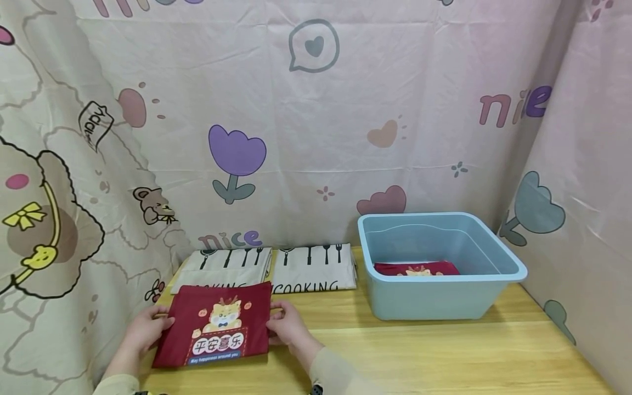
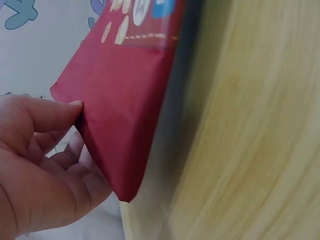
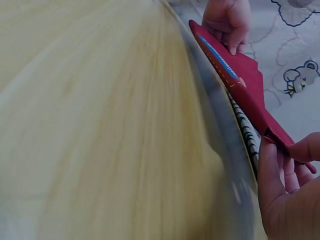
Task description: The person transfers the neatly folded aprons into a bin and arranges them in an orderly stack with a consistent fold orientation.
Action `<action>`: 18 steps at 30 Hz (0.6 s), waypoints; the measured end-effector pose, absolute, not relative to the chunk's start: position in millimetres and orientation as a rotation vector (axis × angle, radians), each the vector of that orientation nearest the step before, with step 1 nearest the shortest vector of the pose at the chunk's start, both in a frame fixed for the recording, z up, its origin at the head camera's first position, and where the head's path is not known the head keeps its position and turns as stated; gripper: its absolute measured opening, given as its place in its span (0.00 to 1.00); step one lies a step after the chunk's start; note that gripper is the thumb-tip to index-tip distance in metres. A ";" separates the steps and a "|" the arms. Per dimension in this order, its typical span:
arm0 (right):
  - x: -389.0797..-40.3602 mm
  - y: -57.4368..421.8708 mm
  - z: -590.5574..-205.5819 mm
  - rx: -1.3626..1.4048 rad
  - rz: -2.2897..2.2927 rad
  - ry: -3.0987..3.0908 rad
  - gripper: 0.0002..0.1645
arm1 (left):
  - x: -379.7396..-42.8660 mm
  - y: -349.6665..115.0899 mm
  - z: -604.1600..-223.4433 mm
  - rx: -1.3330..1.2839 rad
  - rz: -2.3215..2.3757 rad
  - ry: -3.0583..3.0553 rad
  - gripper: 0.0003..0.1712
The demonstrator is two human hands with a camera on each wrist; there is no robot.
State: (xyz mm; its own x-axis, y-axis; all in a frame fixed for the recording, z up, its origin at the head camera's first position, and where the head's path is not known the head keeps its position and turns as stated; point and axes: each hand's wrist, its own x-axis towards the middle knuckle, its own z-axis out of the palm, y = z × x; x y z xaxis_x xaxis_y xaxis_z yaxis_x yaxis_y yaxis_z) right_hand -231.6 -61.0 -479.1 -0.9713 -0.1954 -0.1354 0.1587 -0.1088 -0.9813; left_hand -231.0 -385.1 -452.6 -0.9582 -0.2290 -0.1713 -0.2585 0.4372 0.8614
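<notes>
A folded red cloth (image 1: 257,323), printed with a cartoon animal and Chinese characters, is held up by both hands just over the wooden table, its front face tilted toward me. My left hand (image 1: 146,331) pinches its left edge, thumb on the front and fingers behind. On the opposite edge, my right hand (image 1: 289,323) grips with the thumb in front and fingers underneath. In the left wrist view, a dark gap runs between the cloth (image 2: 120,95) and the table. The right wrist view shows the cloth (image 3: 250,95) spanning between both hands.
Behind the red cloth lie two folded white cloths with black utensil prints, the left one (image 1: 222,263) partly covered, the right one (image 1: 313,269) beside it. A blue plastic bin (image 1: 424,299) stands at the back right with a similar red cloth (image 1: 395,269) inside. Printed curtains (image 1: 316,137) enclose the table.
</notes>
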 end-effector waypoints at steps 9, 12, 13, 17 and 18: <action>-236.3 -45.8 -471.0 -0.102 -2.225 1.917 0.26 | -229.7 -372.9 -441.6 -0.415 1.675 2.649 0.23; -238.8 -40.7 -466.7 -0.122 -2.237 1.935 0.26 | -229.0 -368.4 -436.5 -0.403 1.702 2.652 0.22; -239.6 -38.8 -465.0 -0.125 -2.237 1.946 0.26 | -228.6 -366.8 -434.6 -0.396 1.710 2.652 0.21; -244.7 -30.5 -459.2 -0.165 -2.259 1.983 0.26 | -226.8 -360.5 -426.7 -0.360 1.759 2.629 0.21; -246.3 -28.2 -458.0 -0.183 -2.263 1.994 0.26 | -226.4 -359.0 -424.7 -0.349 1.767 2.628 0.21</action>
State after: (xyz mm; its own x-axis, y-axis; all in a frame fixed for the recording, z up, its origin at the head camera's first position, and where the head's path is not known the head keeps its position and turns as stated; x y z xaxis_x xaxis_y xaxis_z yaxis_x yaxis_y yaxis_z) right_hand -246.3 -28.2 -458.0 -0.9856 -0.1690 0.0113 0.0100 -0.1247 -0.9921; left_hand -226.4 -359.0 -424.7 -0.9750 -0.2054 -0.0850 -0.1563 0.3612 0.9193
